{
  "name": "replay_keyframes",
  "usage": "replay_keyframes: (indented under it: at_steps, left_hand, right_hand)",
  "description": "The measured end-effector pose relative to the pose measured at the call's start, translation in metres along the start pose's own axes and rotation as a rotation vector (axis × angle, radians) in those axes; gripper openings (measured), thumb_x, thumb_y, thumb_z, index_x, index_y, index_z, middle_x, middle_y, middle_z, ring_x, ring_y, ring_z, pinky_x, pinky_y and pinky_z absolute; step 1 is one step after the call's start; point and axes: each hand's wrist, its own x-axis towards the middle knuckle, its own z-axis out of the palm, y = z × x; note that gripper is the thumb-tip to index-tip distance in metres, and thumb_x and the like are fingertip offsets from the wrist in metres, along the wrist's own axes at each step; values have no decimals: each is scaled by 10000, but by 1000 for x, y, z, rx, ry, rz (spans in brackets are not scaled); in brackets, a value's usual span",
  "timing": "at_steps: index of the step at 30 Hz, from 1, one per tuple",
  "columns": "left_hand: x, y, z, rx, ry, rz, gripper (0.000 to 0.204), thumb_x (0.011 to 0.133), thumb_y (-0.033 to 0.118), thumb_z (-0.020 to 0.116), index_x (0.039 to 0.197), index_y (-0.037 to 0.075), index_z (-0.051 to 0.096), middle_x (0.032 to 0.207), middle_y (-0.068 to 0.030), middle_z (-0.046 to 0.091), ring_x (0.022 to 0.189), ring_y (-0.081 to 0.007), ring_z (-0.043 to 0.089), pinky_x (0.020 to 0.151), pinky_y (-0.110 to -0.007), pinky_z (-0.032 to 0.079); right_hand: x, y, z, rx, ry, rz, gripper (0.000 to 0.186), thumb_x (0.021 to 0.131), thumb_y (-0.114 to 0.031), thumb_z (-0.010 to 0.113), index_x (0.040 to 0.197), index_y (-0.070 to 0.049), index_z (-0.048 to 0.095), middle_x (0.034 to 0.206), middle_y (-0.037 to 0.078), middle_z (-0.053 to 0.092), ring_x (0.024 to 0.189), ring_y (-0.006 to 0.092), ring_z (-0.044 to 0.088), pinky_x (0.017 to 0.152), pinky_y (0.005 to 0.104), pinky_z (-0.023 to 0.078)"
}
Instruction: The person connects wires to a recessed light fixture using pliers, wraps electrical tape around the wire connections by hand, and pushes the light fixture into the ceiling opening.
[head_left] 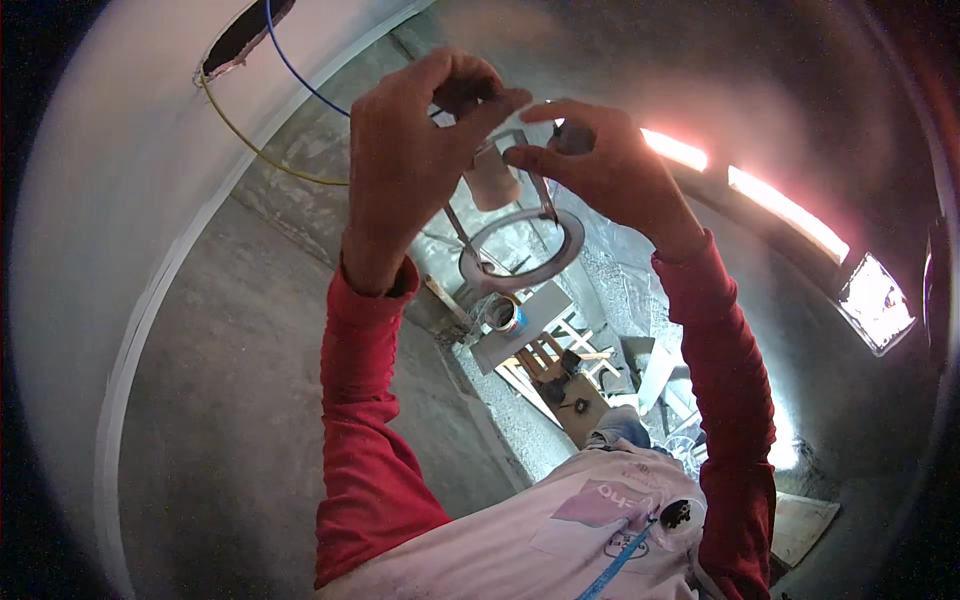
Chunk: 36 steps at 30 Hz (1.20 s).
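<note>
Raised in front of me hangs a round recessed light fitting [573, 240], with a pale ring at the bottom, thin side brackets and a tan cylinder [492, 184] inside its frame. My left hand [405, 140] is closed in a pinch above its left side; what the fingertips hold is hidden. A blue wire [291, 68] runs behind this hand and shows again in the gap by its fingers. A yellow wire [242, 137] disappears behind the left wrist. My right hand [635, 170] curls at the upper right of the fitting, its thumb against the frame.
Both wires come out of a ragged hole [240, 38] in the white surface at the upper left. Far below stand a bucket [505, 316] on a board, wooden pieces [545, 350] and black tools [570, 362]. Bright window openings [790, 210] line the right.
</note>
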Motion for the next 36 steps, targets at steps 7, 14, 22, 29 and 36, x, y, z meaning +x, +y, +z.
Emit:
replay_keyframes:
  at_steps: [7,14,22,29,36]
  left_hand:
    - [-13,-8,-11,150,-65,317,88,810,165,744,843,84,732,794,-43,708,756,-170,659,744,-317,499]
    - [-10,-14,-28,238,-476,149,252,963,250,516,949,80,702,895,-76,711,825,-263,654,855,-376,456]
    - [-16,8,-80,302,-78,249,235,967,248,533,1040,79,678,991,-75,700,955,-238,645,922,-364,441]
    - [-51,-8,-82,825,-250,255,138,875,258,669,956,149,695,884,-4,686,891,-162,636,1051,-376,317]
    - [-57,-26,-69,618,-36,204,61,895,195,641,890,153,686,819,23,673,782,-143,625,1021,-391,337]
  right_hand:
    - [-6,-8,-1,25,-244,-76,316,914,-317,622,945,-17,715,818,128,702,726,216,653,713,364,509]
    - [8,10,6,-128,-199,-102,241,865,-262,653,944,-48,730,772,138,689,677,185,650,661,335,504]
    - [22,32,5,-107,-179,-112,280,836,-297,668,925,-41,738,752,145,689,649,182,655,659,326,515]
    - [27,31,13,-85,-211,-97,299,834,-312,670,923,-34,735,754,128,697,671,151,646,667,315,509]
    - [18,24,7,53,-119,-114,227,852,-224,686,965,-27,698,739,62,672,675,92,585,648,279,486]
